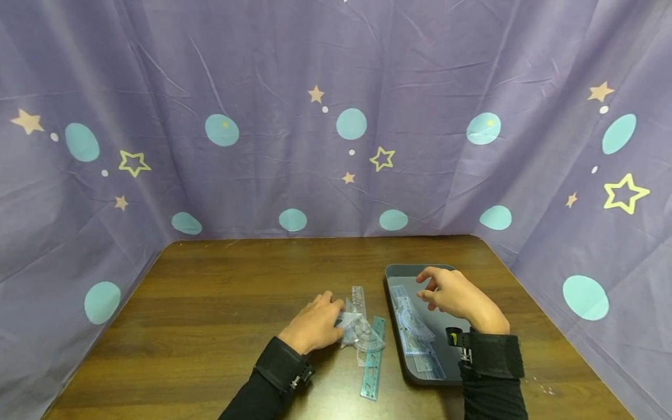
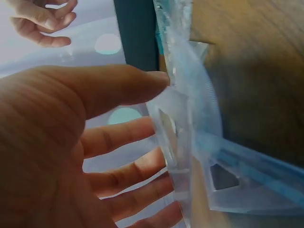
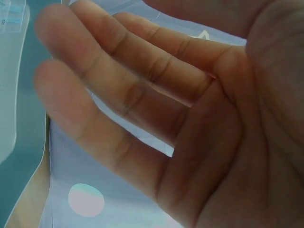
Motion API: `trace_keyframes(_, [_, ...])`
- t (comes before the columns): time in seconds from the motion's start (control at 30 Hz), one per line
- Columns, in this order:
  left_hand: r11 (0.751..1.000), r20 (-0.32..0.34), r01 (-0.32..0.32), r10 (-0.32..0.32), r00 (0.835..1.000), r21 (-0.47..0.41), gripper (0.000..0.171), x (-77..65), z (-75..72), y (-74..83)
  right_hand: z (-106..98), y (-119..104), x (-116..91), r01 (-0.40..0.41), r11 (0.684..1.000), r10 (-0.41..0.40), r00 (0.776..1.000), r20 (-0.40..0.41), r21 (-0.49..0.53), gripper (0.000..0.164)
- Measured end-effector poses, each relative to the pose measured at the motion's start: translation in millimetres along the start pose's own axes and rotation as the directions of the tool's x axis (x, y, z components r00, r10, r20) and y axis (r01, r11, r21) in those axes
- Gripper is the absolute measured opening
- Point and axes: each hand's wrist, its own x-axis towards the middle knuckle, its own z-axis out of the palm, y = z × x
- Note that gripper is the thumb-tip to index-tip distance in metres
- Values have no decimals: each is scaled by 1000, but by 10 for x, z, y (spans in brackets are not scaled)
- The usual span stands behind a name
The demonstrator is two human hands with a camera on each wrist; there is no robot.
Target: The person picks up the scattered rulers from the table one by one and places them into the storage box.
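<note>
My left hand [image 1: 315, 326] lies at the left side of a small pile of clear plastic drawing tools, its thumb and fingertips meeting the edge of a clear set square [image 2: 168, 102]. A clear protractor [image 1: 374, 343] and a short clear ruler [image 1: 359, 296] overlap in the pile, and a teal ruler [image 1: 370, 379] sticks out toward the front. Over the grey tray [image 1: 446, 324] hovers my right hand [image 1: 457, 294], its fingers loosely bent with nothing between them. Bluish clear rulers [image 1: 403, 300] and a protractor [image 1: 417, 331] lie in the tray's left half.
The brown wooden table [image 1: 220, 291] carries the pile near its middle and the tray at the right. A purple curtain [image 1: 262, 175] with stars and dots surrounds the table's back and sides. Tiny pale specks [image 1: 546, 389] show right of the tray.
</note>
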Motion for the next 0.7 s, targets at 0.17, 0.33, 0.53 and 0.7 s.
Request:
trace_keyframes(0.17, [998,-21,11,-12,1000,-70,40,7,-66,-23,11,-28,22,6,1000,-6,1000,13,-14,30])
trace_keyframes(0.33, [981,-61,33,-46,997,-192,43,56,-149,20,-13,-59,50,21,999,-20,1000,23,-45,32])
trace_keyframes(0.53, [944,-164,14,-72,984,-329,41,83,-246,112,12,-138,96,53,995,-51,998,25,-87,32])
trace_keyframes(0.7, [908,-203,32,-128,971,-418,47,44,-299,175,116,-235,131,97,992,-95,995,34,-79,30])
